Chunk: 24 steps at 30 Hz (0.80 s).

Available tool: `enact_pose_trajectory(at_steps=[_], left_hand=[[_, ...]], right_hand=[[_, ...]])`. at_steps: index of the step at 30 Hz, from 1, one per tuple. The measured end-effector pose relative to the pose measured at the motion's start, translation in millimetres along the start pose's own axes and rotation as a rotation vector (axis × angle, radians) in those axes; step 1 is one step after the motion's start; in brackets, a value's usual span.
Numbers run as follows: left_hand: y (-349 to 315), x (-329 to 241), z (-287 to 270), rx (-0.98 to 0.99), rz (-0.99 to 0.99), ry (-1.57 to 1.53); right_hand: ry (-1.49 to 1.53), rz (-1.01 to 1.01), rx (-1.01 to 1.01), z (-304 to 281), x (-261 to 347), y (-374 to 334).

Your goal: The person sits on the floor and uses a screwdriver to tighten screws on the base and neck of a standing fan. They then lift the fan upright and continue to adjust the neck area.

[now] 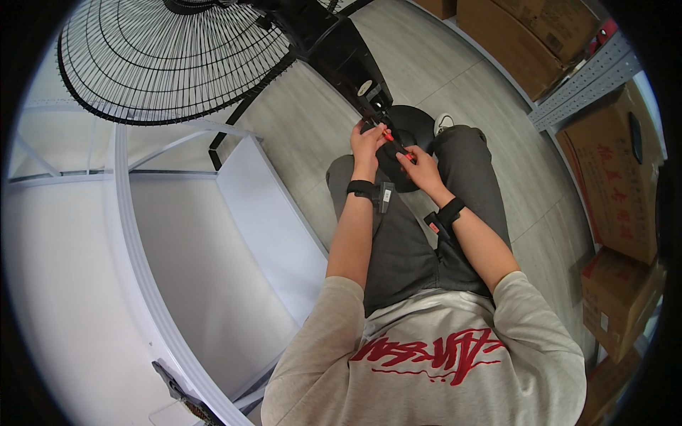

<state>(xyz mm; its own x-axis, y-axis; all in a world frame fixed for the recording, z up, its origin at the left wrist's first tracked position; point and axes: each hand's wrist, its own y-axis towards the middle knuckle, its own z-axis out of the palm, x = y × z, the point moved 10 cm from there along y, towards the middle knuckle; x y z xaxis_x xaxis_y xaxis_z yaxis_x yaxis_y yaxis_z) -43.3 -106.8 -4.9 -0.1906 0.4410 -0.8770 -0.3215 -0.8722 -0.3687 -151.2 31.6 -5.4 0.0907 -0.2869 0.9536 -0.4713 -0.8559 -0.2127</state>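
Note:
A screwdriver with a red and black handle [398, 146] is held between my two hands in front of a black floor fan. My right hand [420, 170] closes around the rear end of the handle. My left hand [366, 146] pinches around its front end, close to the lower end of the fan's black column [348, 60]. The screwdriver's tip is too small to make out against the dark parts there. The fan's round black base [410, 122] lies on the floor between my feet. Its big wire guard [170, 71] spreads across the upper left.
On my left stands a white metal frame with pale panels [266, 192]. Shelves along the right hold cardboard boxes [614, 174], with a dark phone-like object [635, 138] on one. Grey plank floor [455, 85] runs between them. Both my wrists wear black straps with small devices.

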Motion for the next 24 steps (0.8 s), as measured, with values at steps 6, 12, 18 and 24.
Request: enact_pose_trajectory(at_steps=[6,12,18,24], left_hand=[[0.6,2.7,-2.6,-0.01,-0.037,-0.01],[-0.5,-0.5,-0.7,-0.022,-0.003,0.014],[-0.7,-3.0,-3.5,-0.053,0.03,0.072],[0.4,-3.2,-2.5,-0.035,0.039,0.079]], right_hand=[[0.006,0.007,-0.009,-11.4,17.1,-3.9],[-0.017,0.0,0.008,-7.8,9.5,-3.2],[0.015,0.097,0.121,3.2,-2.2,-0.7],[-0.099,0.045,0.071,1.7,0.7,-1.1]])
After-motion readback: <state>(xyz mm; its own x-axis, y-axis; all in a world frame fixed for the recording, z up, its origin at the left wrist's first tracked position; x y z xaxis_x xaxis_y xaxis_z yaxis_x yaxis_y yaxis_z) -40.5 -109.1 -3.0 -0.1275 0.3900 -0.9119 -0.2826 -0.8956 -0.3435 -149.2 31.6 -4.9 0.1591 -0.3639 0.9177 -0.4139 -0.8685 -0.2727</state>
